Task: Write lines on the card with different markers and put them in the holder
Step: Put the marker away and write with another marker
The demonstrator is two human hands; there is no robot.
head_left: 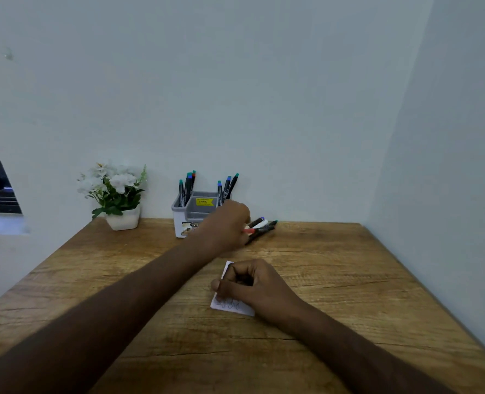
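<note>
Head view shows a wooden desk (pixel 335 280) set into a corner of pale walls, and all task items lie on it. Toward the back stands a potted white flower (pixel 116 191), apart from the work. Just right of it stands the grey-and-white holder (pixel 191 213), with markers upright in its left and right compartments; its middle compartment shows a yellow price label.

The left hand (pixel 227 223) reaches across to the loose markers (pixel 261 227) lying on the desk just right of the holder. Its fingers are curled, and a red-tipped marker (pixel 248 230) projects from under them; it appears to be pinching this marker, though the grip itself is hidden behind the knuckles. The right hand (pixel 252 282) rests on the card (pixel 230 305) near the middle of the desk, fingers clenched, pinning the card in place. No marker is visible in this hand; whether it holds anything small cannot be told. Scribbled lines already show on the card's near edge.

Assessment: the step in hand is a change of marker, with several pens already stowed and a few left loose. The next move calls for lifting the red-tipped marker clear of its neighbours without rolling them, uncapping it if capped, and bringing it to a bare part of the card while the card stays pinned.
</note>
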